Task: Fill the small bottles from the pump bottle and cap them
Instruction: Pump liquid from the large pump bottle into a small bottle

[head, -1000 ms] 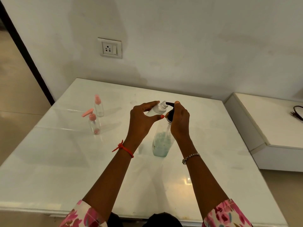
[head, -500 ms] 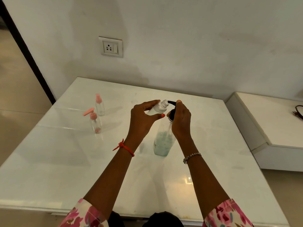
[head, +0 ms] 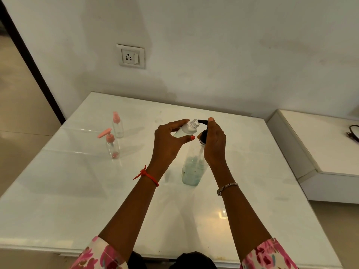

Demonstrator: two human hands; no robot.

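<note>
A clear pump bottle (head: 192, 169) with pale green liquid in its lower part stands mid-table. My right hand (head: 213, 144) wraps its black pump head, a finger resting on top; the black spout points left. My left hand (head: 169, 142) holds a small uncapped white bottle (head: 187, 130), tilted, its open neck right at the spout tip. Two small clear bottles stand at the left: one with a pink pump top (head: 111, 145), one behind it with a pink cap (head: 117, 125).
The white glossy table (head: 77, 200) meets a wall with a socket plate (head: 131, 56). A lower white unit (head: 320, 152) sits to the right with a dark cable (head: 352, 133) on it. The floor drops off to the left.
Both hands and the bottles keep almost the same pose; only the view has shifted slightly.
</note>
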